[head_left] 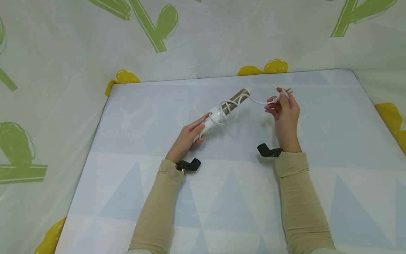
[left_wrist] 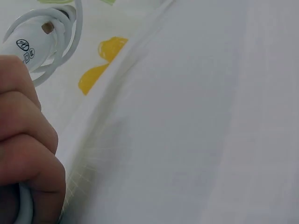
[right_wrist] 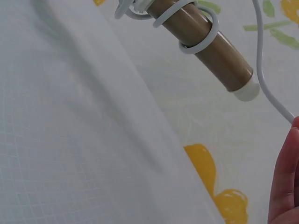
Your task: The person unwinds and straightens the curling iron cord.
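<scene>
A curling iron (head_left: 235,100) with a white handle (head_left: 210,122) and a brownish-gold barrel (right_wrist: 228,66) is held at a slant over the table, its white tip toward the far right. My left hand (head_left: 187,138) grips the handle near its lower end; curled fingers (left_wrist: 29,126) show in the left wrist view. The white cord (right_wrist: 198,46) winds in loose loops around the handle and barrel. From the barrel's tip it stretches across to my right hand (head_left: 288,114), which pinches the two-pin plug (head_left: 283,94). In the right wrist view only part of that hand (right_wrist: 286,179) appears, beside the cord.
Beneath both hands lies a table (head_left: 234,204) covered with a pale cloth of blue triangles and faint deer prints. A white curtain (head_left: 206,38) with green and yellow plant shapes stands behind and at the sides. Each wrist wears a black camera (head_left: 269,151).
</scene>
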A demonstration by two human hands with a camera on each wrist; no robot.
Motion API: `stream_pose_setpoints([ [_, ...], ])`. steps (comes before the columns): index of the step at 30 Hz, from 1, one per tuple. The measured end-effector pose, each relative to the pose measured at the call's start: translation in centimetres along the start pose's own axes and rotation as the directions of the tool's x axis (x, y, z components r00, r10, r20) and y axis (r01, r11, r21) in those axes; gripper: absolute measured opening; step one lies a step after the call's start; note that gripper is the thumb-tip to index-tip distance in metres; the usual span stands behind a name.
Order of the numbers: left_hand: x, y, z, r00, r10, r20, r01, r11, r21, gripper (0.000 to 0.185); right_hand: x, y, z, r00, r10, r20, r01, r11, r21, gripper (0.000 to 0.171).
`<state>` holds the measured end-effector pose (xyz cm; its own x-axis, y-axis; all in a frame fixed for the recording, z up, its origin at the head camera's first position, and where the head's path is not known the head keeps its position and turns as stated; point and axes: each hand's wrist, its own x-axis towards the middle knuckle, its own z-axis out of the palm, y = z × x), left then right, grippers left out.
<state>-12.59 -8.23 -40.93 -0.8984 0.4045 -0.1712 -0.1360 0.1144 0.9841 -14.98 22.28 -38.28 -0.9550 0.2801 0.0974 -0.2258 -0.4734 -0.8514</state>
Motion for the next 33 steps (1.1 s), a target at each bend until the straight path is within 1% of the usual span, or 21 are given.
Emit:
stream_pose_setpoints([
  [2,-0.18,0.32,-0.02,1.000,0.006,-0.012,-0.006,0.999,-0.035,0.036,0.09,0.04,-0.19,1.000,-0.002,-0.005,0.002,1.000,0.025,0.037],
  [4,-0.28,0.46,-0.04,1.000,0.003,-0.020,-0.004,0.999,-0.050,0.036,0.17,0.06,-0.31,1.000,-0.002,-0.006,0.002,0.999,0.034,0.036],
  [9,-0.25,0.33,-0.17,1.000,0.022,-0.006,-0.022,0.996,-0.089,0.037,0.13,0.01,-0.42,1.000,0.004,-0.011,-0.004,1.000,0.014,0.036],
  [13,-0.22,0.14,-0.29,0.999,0.046,0.004,-0.045,0.990,-0.132,0.037,0.08,0.01,-0.48,1.000,0.009,-0.025,-0.010,0.999,-0.049,0.036],
  [18,-0.25,0.08,-0.38,0.999,0.043,0.007,-0.041,0.990,-0.132,0.036,0.17,0.20,-0.69,0.999,0.027,-0.039,-0.033,0.989,-0.147,0.037],
  [24,-0.23,0.06,-0.35,0.999,0.036,0.016,-0.033,0.987,-0.155,0.035,-0.05,0.31,-0.98,0.997,0.045,-0.066,-0.058,0.976,-0.209,0.036],
  [28,-0.27,-0.01,-0.40,0.999,0.042,0.022,-0.037,0.985,-0.167,0.035,-0.02,0.42,-1.07,0.993,0.079,-0.083,-0.097,0.967,-0.237,0.035],
  [33,-0.33,0.05,-0.45,0.999,0.027,0.041,-0.019,0.985,-0.172,0.035,0.02,0.61,-0.92,0.990,0.101,-0.099,-0.126,0.944,-0.303,0.035],
])
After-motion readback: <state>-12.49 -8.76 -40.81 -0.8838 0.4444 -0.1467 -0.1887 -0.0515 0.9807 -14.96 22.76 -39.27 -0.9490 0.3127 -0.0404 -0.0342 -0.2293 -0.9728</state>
